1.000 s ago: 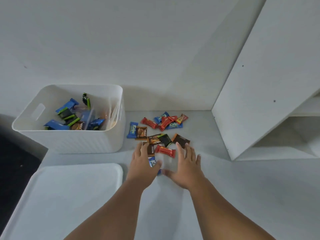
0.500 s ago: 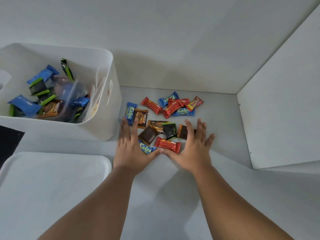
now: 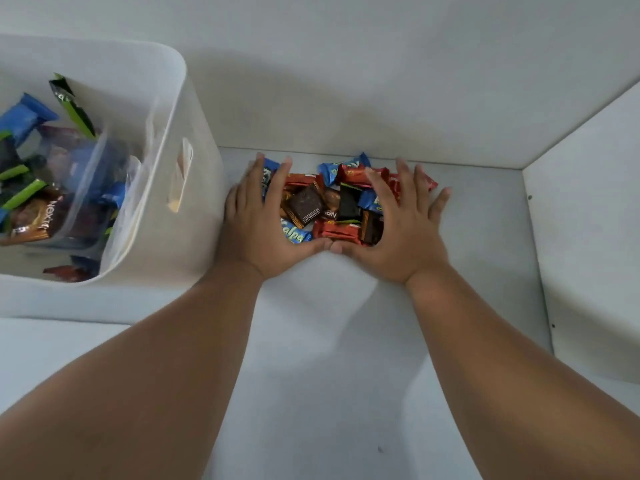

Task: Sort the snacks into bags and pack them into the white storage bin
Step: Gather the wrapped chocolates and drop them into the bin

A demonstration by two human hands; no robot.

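- The white ribbed plastic storage bin fills the upper left of the frame. It holds clear plastic bags with blue, green and brown wrapped snacks in them.
- Your left hand sits just right of the bin's wall, near the centre of the frame. It lies flat and spread, with fingers nearly straight over a blue wrapper. It presses the edge of the heap and grips nothing.
- The heap of small foil-wrapped snacks lies on the white tabletop, bunched between your two hands, at centre, slightly above the middle.
  - You can see red bars, blue packets lettered in green, and dark brown and black squares, all overlapping.
  - They look light, and their glossy wrappers are probably slippery and crinkly, so they will likely slide and scatter rather than lift as one.
  - Scoop from underneath with cupped palms, or pinch each one by its crimped end.
- Your right hand mirrors the left on the far side of the heap. Its fingers are splayed and only gently curved, and its thumb tip meets the left thumb. It clasps nothing.
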